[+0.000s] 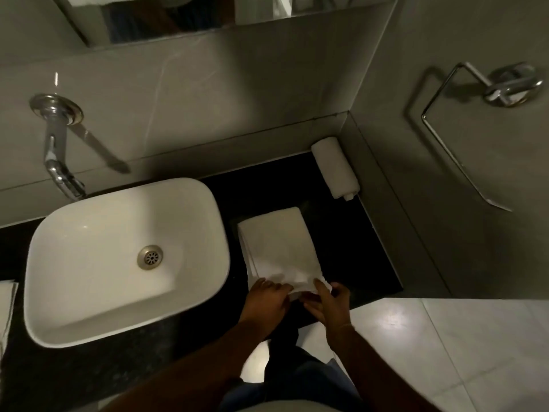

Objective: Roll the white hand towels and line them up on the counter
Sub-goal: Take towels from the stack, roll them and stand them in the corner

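While one rolled towel (335,169) already lies behind the sink (124,260) to its right, the folded towel (279,242) rests flat beside the sink; left hand (266,301) and right hand (329,304) pinch its near edge, starting the roll; next, I judge, tuck tightly and roll away evenly.

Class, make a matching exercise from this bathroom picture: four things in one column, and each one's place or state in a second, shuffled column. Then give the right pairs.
Things:
1. rolled towel
2. flat towel
3. towel ring
4. tap

Places or states:
A. fixed to the wall above the sink, spout pointing down
B. lying folded on the dark counter, its near end gripped by the left hand and right hand
C. hanging bare on the right wall
D. lying in the counter's far right corner

Pairs: 1-D, 2-B, 3-C, 4-A
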